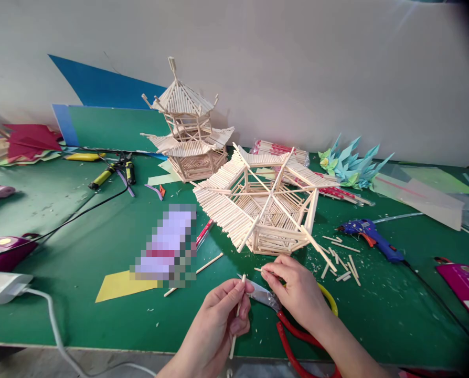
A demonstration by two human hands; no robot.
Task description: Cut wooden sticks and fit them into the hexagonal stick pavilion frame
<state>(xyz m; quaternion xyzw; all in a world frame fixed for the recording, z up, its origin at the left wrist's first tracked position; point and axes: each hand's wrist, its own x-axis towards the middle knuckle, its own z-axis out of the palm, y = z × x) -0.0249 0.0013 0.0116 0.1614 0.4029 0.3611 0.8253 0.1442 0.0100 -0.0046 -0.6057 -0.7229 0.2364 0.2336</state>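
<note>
My left hand [225,310] pinches a thin wooden stick [234,336] that stands nearly upright between thumb and fingers. Just to the right, my right hand [297,286] holds a short stick piece [257,269] at its fingertips. Scissors [284,316] with red handles lie on the table under my right wrist, their blades reaching toward my left hand. Beyond both hands sits a six-sided stick model [222,210], its roof partly covered with rows of sticks and bare ribs crossing at the middle. Cut stick pieces [350,270] lie scattered to its right.
A finished-looking stick pagoda [187,131] stands behind. A blue glue gun [372,239] lies at right with its cable, near blue folded-paper shapes [352,163]. Pliers [112,170], a blurred-out rectangle [166,244], yellow paper [120,286] and a white charger [6,287] are at left.
</note>
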